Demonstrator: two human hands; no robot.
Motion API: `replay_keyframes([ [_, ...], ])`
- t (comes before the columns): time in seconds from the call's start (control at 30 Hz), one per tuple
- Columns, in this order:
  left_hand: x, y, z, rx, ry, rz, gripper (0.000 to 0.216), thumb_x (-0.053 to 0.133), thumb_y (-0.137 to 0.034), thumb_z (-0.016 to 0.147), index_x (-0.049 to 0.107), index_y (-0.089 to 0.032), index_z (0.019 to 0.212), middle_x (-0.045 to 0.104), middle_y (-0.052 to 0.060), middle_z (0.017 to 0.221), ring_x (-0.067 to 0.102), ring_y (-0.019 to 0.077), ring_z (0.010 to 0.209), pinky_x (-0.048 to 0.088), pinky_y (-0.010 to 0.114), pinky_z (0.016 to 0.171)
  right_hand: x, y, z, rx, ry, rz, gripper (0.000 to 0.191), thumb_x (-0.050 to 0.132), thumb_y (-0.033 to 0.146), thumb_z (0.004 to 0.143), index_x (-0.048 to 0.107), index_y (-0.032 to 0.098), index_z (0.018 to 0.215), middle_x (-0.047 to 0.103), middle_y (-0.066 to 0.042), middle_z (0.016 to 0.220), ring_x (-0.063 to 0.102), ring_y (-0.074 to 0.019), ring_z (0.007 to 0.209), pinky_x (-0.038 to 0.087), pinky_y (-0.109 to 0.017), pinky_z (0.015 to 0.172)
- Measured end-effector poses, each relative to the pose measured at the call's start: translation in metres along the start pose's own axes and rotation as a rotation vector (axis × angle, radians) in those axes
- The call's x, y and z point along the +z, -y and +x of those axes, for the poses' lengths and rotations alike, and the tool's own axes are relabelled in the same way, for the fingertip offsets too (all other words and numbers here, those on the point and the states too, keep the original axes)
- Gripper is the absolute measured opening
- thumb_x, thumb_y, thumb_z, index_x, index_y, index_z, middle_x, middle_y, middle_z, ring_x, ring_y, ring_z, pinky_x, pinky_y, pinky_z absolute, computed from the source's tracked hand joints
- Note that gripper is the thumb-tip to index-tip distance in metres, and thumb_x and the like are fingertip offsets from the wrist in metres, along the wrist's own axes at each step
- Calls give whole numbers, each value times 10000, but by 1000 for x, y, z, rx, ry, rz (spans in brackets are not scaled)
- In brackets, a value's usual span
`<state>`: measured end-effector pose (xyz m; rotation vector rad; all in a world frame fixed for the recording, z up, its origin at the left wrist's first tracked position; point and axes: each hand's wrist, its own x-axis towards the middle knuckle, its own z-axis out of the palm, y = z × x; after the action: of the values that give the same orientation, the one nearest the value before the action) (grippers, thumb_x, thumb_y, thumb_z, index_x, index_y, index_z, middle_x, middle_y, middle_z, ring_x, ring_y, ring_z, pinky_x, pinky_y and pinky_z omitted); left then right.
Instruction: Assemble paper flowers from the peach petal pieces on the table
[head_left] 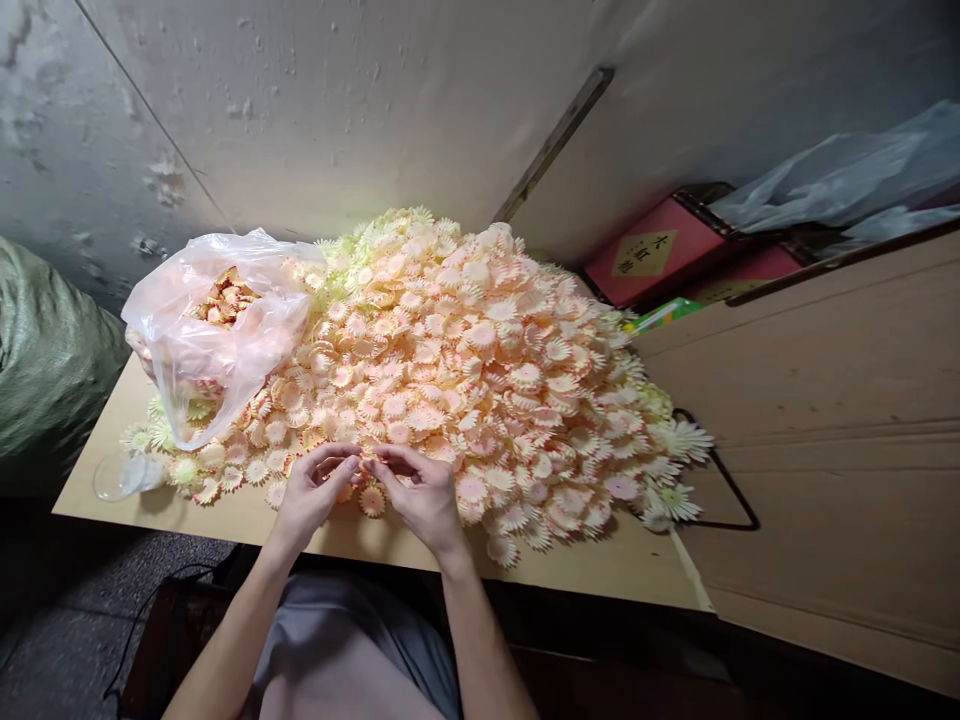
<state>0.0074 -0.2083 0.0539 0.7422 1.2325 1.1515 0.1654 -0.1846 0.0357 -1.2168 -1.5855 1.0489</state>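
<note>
one flower pile point(465, 350), one plastic bag point(217, 330), two hands point(367, 490)

Both bare forearms reaching forward, left hand point(313, 492) and right hand point(421, 492) close together, fingertips pinched and meeting

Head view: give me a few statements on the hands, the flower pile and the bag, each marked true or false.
1. Both hands meet at the near edge of the flower pile. True: the left hand and right hand pinch at the same spot there.
2. The plastic bag lies right of the pile. False: it lies on the pile's left side.
3. The bag holds flower pieces. True.
4. The pile lies on the floor. False: it lies on a table.
5. A red box stands behind the pile on the right. True.
6. The right hand is inside the bag. False: it is at the pile's near edge.
</note>
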Motion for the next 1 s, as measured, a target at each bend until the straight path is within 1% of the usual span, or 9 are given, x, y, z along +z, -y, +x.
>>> replay_keyframes([
  [0.27,1,9,3,6,-31,1,352,831,-405,674,744,-144,894,751,62,861,681,137,732,555,228,706,2,6,0,-152,-13,-238,181,512,281,960,678,220,1000,765,-54,893,738,-185,758,596,-289,704],
  [0.43,4,9,-1,4,-63,-75,299,836,-357,680,743,-138,860,717,29,713,645,110,629,525,209,632,10,3,2,-134,-220,-253,191,480,300,967,643,208,1003,749,-74,915,723,-196,803,592,-319,735],
  [0.53,9,9,-3,12,-76,-157,272,835,-335,688,752,-142,862,712,23,698,645,106,631,522,207,642,17,6,3,-110,-319,-212,187,494,324,955,627,196,982,729,-93,930,706,-208,853,585,-346,772],
  [0.63,11,11,-5,26,-135,-245,272,848,-335,669,766,-149,850,724,29,725,643,102,653,522,199,654,21,10,7,8,-434,-43,225,481,382,957,593,188,955,700,-92,899,695,-196,774,583,-327,677],
  [0.77,0,12,-6,48,-242,-192,287,860,-345,646,777,-150,839,751,50,806,657,118,732,531,198,699,7,11,26,141,-654,209,320,428,459,966,572,179,1022,680,-113,967,705,-210,813,591,-326,617],
  [0.83,-7,12,-5,46,-227,-104,299,847,-351,666,776,-147,873,755,60,822,666,132,742,542,220,718,-5,11,38,84,-636,120,375,436,466,958,610,175,1118,665,-150,1130,678,-246,1023,601,-395,783],
  [0.9,-11,12,-3,52,-210,-50,324,831,-366,685,767,-145,912,755,62,822,675,144,735,552,241,719,-14,12,47,-6,-541,-33,426,413,468,964,625,198,1217,561,-155,1363,539,-273,1281,505,-485,1012],
  [0.97,-12,10,-1,69,-201,-36,348,822,-377,696,752,-147,947,753,59,835,686,152,742,560,256,730,-17,14,49,-71,-430,-141,431,416,460,969,627,228,1265,488,-130,1459,435,-274,1381,401,-516,1119],
  [1.0,-11,9,0,79,-192,-37,351,819,-376,700,743,-149,957,751,56,843,690,154,752,562,261,744,-16,16,47,-87,-344,-156,415,447,455,963,636,237,1262,519,-126,1434,470,-270,1353,415,-502,1111],
])
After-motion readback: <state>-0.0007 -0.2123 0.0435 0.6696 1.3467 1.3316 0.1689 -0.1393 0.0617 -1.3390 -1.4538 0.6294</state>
